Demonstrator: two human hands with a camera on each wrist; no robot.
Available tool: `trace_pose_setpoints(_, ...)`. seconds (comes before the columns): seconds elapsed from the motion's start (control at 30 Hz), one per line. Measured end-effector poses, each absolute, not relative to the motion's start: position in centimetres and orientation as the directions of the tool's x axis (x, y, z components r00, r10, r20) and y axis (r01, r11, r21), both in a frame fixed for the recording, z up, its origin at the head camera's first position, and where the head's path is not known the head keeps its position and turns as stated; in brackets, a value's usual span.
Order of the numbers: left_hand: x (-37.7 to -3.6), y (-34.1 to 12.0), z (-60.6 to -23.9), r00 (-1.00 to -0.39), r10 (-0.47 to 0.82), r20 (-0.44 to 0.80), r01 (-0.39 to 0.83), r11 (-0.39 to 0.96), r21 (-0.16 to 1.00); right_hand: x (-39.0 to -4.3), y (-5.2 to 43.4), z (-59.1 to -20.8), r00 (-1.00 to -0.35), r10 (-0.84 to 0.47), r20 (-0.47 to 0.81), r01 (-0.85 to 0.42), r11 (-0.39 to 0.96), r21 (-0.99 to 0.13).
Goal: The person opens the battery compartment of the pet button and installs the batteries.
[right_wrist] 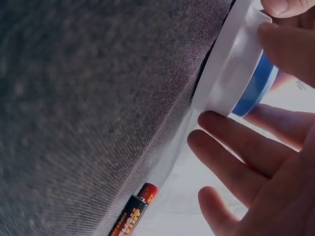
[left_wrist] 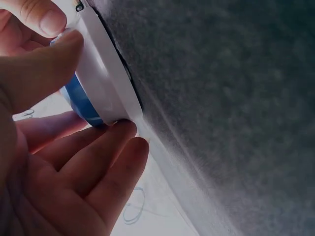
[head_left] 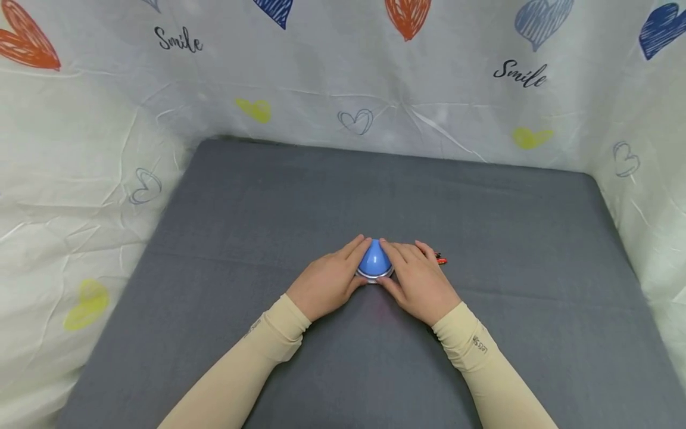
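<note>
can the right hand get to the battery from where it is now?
Probably yes. The battery lies on the grey mat just past the right hand, nothing between them. But that hand is holding the blue dome and would have to let go first.

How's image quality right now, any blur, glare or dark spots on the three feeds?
Head view: evenly lit, sharp, wide-angle bowing at the edges. Left wrist view: dim, fingers soft, grey mat blurred. Right wrist view: mat weave sharp, battery label readable, background beyond the blue dome washed out.
</note>
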State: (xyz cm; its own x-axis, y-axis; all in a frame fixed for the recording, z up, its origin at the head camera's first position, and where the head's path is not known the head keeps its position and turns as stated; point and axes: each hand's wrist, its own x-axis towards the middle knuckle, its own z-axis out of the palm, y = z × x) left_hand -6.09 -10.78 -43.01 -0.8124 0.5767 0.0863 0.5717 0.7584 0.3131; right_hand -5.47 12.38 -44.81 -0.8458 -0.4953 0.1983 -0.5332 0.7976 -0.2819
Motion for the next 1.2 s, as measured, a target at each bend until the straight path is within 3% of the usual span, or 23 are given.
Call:
trace_pose_setpoints(0.27, -6.1, -10.6, -42.8, -0.822, 0.566, 0.063, 0.554, 0.77, 0.317, -5.4, 12.2, -44.4, -0.845, -0.502, 0.184, -0.535, 0.798, -0.276)
trace_pose_setpoints(0.73, -6.5, -10.4, -42.3, -0.821, 0.568, 0.059, 0.499, 0.662, 0.56, -5.3, 13.1, -43.3, -0.846, -0.503, 0.177, -0.532, 0.77, -0.352)
trace_pose_setpoints(1.2, -6.3, -10.8, -41.9, -0.84, 0.534, 0.094, 0.462, 0.614, 0.64, -5.2, 12.9, -43.0, -0.847, -0.479, 0.229, -0.531, 0.772, -0.349)
